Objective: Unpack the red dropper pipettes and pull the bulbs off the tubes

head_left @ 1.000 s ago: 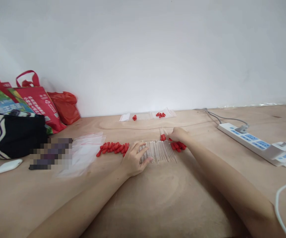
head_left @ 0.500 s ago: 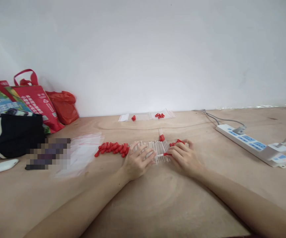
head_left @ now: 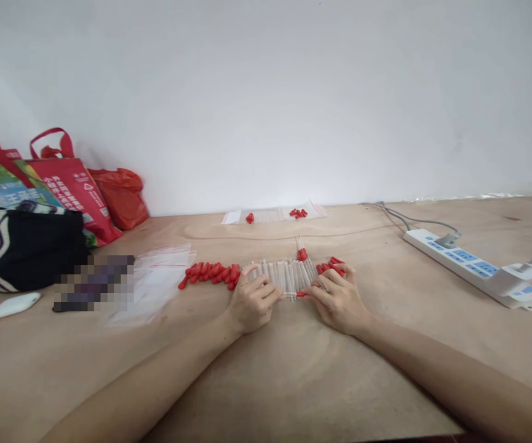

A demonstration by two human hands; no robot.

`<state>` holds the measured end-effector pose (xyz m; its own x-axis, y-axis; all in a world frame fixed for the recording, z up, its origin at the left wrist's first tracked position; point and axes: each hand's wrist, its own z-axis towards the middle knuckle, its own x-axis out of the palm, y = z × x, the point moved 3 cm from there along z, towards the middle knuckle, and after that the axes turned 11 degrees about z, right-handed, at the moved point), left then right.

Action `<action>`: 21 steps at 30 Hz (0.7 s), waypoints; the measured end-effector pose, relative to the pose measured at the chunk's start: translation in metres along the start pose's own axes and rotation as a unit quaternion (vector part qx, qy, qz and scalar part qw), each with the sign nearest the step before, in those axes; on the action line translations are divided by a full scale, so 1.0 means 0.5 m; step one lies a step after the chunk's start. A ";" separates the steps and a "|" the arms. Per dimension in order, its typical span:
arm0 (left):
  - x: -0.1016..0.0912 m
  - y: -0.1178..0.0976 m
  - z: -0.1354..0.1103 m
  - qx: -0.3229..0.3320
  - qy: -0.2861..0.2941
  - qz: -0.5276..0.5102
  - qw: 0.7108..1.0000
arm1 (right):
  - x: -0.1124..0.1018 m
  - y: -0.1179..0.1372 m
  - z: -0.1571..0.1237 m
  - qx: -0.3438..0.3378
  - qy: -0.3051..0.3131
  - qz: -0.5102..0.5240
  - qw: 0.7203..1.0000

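Note:
My left hand (head_left: 255,299) is closed, its thumb and fingertips pinching one end of a thin clear glass tube (head_left: 289,295). My right hand (head_left: 339,299) is closed on a red rubber bulb (head_left: 299,294) that meets the tube's other end between the hands. Whether the tube sits inside the bulb is too small to tell. Just behind lies a row of clear glass tubes (head_left: 286,274), side by side. Loose red bulbs (head_left: 210,272) lie left of my left hand, and more red bulbs (head_left: 323,268) are partly hidden behind my right fingers.
A few tubes with red bulbs (head_left: 302,253) lie beyond the row. Farther back is a clear bag (head_left: 270,215) with tubes and bulbs. Flat plastic bags (head_left: 155,283), a blurred dark object (head_left: 95,283) and carrier bags (head_left: 74,191) are left. A power strip (head_left: 468,264) lies right.
My left fingers have come off the tube row into a pinch on one tube. My right hand has brought the red bulb slightly left and nearer me, meeting that tube.

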<state>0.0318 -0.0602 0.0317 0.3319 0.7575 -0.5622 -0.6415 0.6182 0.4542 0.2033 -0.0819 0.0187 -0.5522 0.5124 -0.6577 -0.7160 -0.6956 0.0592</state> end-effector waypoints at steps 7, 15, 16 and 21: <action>-0.002 0.024 -0.017 -0.031 0.003 -0.017 0.999 | -0.012 -0.025 -0.017 0.015 0.001 0.006 1.000; 0.032 0.031 -0.032 -0.079 0.022 -0.060 0.995 | -0.028 -0.108 -0.027 0.206 -0.100 0.027 0.973; 0.038 0.030 -0.032 -0.085 0.025 -0.068 0.994 | -0.028 -0.119 -0.027 0.236 -0.104 0.021 0.966; 0.060 0.034 -0.034 -0.112 0.033 -0.089 0.989 | -0.025 -0.159 -0.034 0.333 -0.087 0.025 0.939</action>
<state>0.0191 -0.0306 0.0108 0.4125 0.6202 -0.6673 -0.7166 0.6731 0.1826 0.2746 -0.0417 0.0095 -0.6117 0.6030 -0.5121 -0.7639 -0.2817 0.5806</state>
